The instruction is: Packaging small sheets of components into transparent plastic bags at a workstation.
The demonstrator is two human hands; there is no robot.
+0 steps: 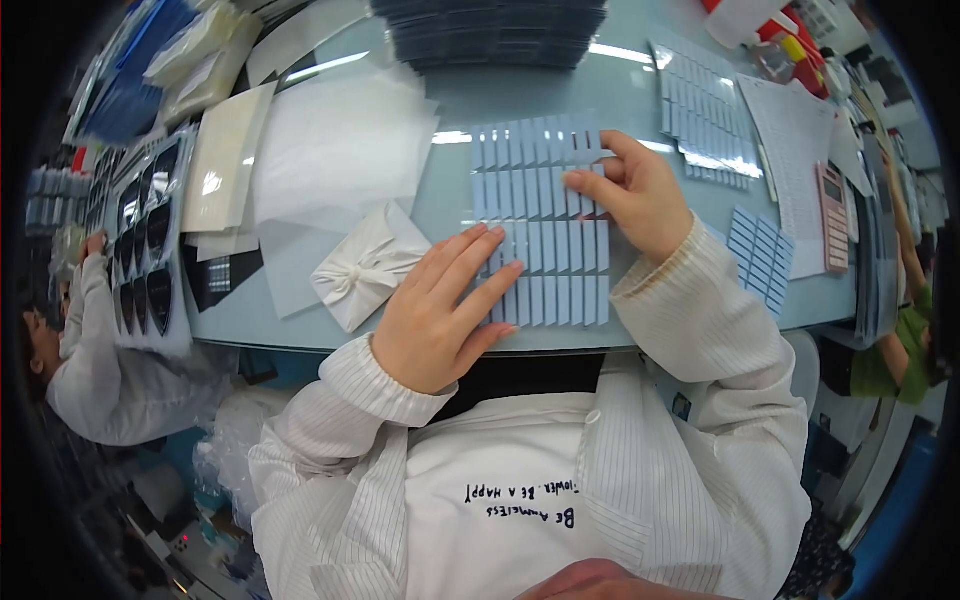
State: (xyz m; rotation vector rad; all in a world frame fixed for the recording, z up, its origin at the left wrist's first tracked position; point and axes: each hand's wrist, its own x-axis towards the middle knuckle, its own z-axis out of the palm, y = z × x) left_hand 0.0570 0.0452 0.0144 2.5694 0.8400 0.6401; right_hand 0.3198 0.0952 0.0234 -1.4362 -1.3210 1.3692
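A sheet of pale blue narrow strips (545, 245), set in several rows, lies on the glass-topped table in front of me. My left hand (440, 305) rests flat on its lower left part, fingers stretched and apart. At the sheet's upper right edge, my right hand (640, 195) is closed, thumb over the strips and index finger curled at the edge. It appears to pinch the sheet there; whether a loose strip is between the fingertips is hidden. Dark, reddish slots show in the top row beside these fingers. A white cloth pouch with a knot (358, 272) lies left of my left hand.
White paper sheets (335, 150) and a cream folder (225, 160) lie left. A tall dark stack (490, 35) stands at the back. More blue strip sheets (705, 110), a smaller one (760, 255) and a pink calculator (832, 215) are right. Another person (120, 370) sits left.
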